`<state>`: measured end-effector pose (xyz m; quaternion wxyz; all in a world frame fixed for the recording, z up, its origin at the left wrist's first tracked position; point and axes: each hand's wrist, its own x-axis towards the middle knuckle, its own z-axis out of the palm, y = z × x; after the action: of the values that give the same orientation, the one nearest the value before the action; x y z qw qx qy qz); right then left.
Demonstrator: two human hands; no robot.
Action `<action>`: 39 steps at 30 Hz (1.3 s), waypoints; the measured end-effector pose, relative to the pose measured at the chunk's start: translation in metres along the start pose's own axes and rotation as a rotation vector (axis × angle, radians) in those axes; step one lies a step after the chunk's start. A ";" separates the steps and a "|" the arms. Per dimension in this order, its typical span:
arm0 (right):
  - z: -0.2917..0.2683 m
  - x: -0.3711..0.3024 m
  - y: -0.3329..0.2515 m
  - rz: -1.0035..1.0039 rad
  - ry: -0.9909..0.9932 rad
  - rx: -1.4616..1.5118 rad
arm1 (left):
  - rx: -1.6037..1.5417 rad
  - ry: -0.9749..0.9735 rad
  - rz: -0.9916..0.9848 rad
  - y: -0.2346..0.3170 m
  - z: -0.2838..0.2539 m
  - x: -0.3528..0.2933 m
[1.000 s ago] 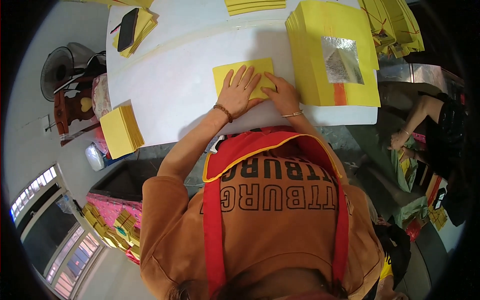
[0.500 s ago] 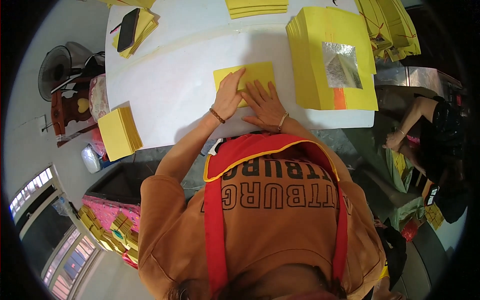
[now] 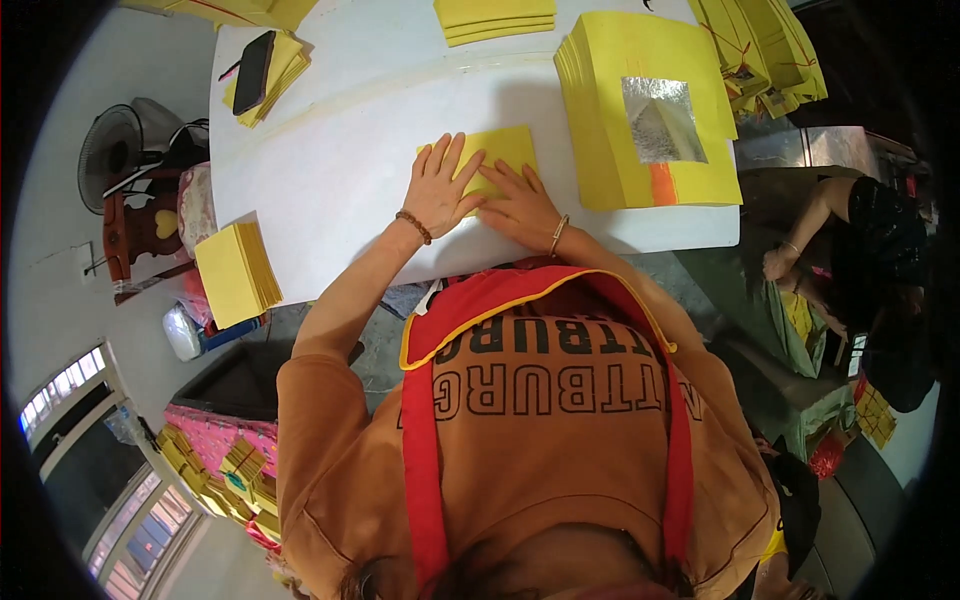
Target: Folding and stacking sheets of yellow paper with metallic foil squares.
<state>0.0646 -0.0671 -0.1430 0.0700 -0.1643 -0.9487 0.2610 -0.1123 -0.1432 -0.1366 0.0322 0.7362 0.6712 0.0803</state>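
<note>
- White table [image 3: 330, 200] dominates the room; a yellow paper piece [image 3: 508, 142] lies near its front edge;
- left hand [image 3: 434, 196] and right hand [image 3: 524, 207] rest palm-down upon it, fingers spread, gripping nothing, apparently keeping it flat;
- phone [image 3: 253, 74] sits atop yellow papers [image 3: 287, 72], perhaps weighting them;
- green sack [image 3: 808, 352], far right, contains something yellow

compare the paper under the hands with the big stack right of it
The paper is small, plain where visible; the stack is larger, bearing a silver square and an orange strip. The left hand and right hand touch the paper; neither touches the stack. The paper looks thin, the stack many-layered. Both are yellow, on the white table.
</note>
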 end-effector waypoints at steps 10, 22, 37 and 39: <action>-0.001 0.019 0.005 0.239 0.276 -0.282 | 0.019 0.038 0.023 0.002 -0.005 0.004; 0.002 0.019 0.024 0.225 0.280 0.010 | 0.233 -0.034 0.231 0.026 -0.021 0.001; -0.002 -0.005 0.015 0.284 0.539 0.764 | 0.123 0.495 0.072 -0.056 -0.112 0.159; -0.004 -0.003 0.014 0.298 0.510 0.729 | 0.166 0.578 0.132 -0.073 -0.094 0.212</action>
<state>0.0719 -0.0550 -0.1474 0.3156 -0.3225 -0.7137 0.5357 -0.1814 0.0693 -0.0391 -0.2254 0.7249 0.6077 0.2331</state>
